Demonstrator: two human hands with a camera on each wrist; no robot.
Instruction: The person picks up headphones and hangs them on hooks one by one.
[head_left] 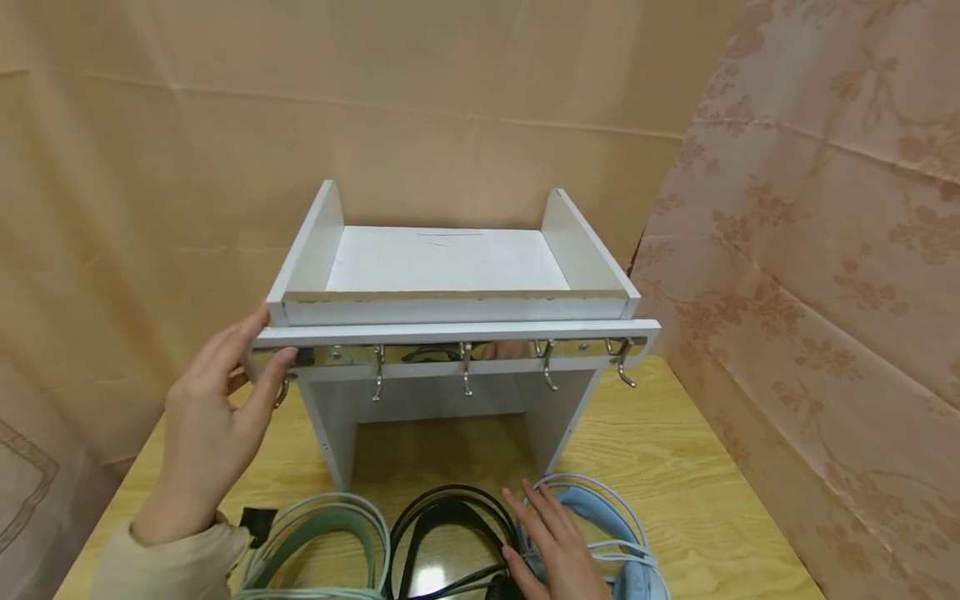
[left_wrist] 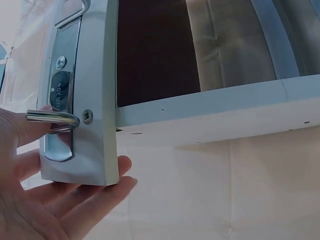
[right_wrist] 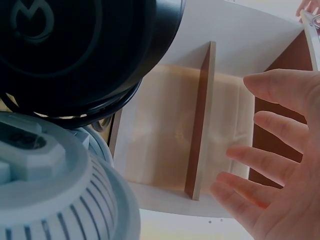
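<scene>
My left hand [head_left: 217, 408] grips the left end of a white wooden shelf's [head_left: 450, 312] front board. Its thumb lies over the metal hook rail [left_wrist: 61, 90], beside the end hook, and its fingers are behind and under the board's end. Several silver hooks hang along the rail. Down by the front, my right hand [head_left: 558, 546] is held over the headphones with fingers extended, nothing in its grasp. Three headphones lie side by side: green [head_left: 318, 533], black [head_left: 450, 504] and light blue [head_left: 630, 533]. The right hand overlaps the gap between the black and blue ones.
The shelf stands on a yellow wood-grain table [head_left: 675, 442], with an open space between its two side panels. A beige cloth [head_left: 465, 117] hangs behind it. To the right is a pink floral cloth [head_left: 825, 250].
</scene>
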